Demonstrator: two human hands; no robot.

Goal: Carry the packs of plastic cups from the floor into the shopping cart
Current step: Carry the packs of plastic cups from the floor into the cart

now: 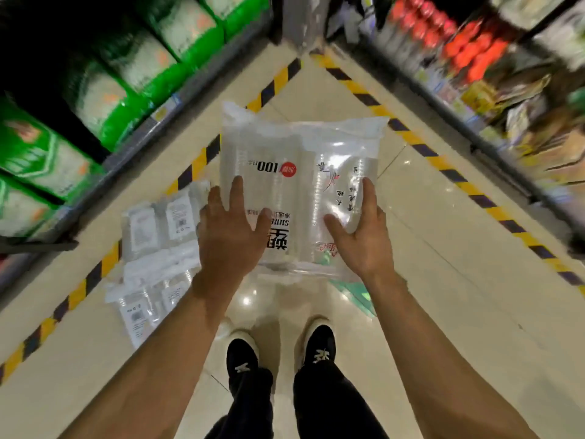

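I hold clear packs of plastic cups up in front of me, above the floor. The left pack has black print and a red dot, and the right pack overlaps it. My left hand grips the left side, thumb across the front. My right hand grips the right side, thumb on the clear film. More cup packs lie in a loose heap on the floor to my left, beside the striped line. No shopping cart is in view.
I stand in a narrow aisle on a shiny beige floor. Yellow-black tape runs along both sides. Shelves with green packages line the left, and shelves with red-capped bottles line the right. My black shoes are below.
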